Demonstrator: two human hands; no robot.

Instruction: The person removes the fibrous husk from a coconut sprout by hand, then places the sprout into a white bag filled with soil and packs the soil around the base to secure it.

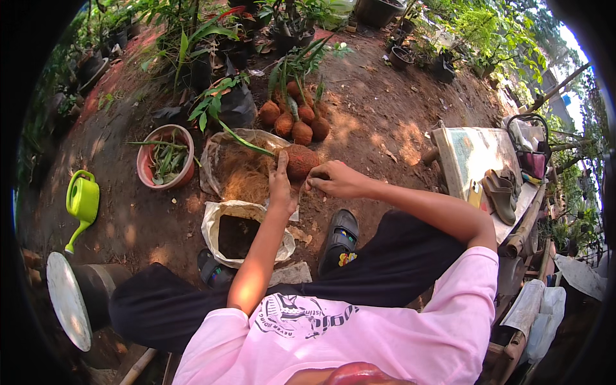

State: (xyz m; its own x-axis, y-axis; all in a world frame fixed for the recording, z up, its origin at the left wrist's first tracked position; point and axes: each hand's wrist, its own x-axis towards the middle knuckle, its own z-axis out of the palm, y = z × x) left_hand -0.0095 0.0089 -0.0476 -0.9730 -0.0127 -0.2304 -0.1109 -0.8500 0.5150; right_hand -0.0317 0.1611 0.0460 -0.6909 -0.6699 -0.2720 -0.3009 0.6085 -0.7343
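My left hand (pixel 281 185) grips a round ball wrapped in reddish-brown coconut fibre (pixel 303 162), thumb and fingers around its near left side. A long green leaf (pixel 246 139), like a snake plant's, sticks out of the ball toward the upper left. At the ball's right side my right hand (pixel 337 179) has its fingers curled together; whether a thin strand is pinched there is too small to tell. Beneath and left of the ball lies a clear plastic bag (pixel 208 159) of loose coconut fibre (pixel 245 183). Nearer me stands an open white sack (pixel 211 221) holding dark soil (pixel 237 233).
Several similar planted fibre balls (pixel 301 132) cluster on the ground beyond. Leftward are a terracotta-coloured pot (pixel 144 166) with cut leaves and a green watering can (pixel 83 199). A bench (pixel 510 221) at right bears clogs (pixel 499 196) and a phone (pixel 475 193). Potted plants (pixel 288 36) line the back.
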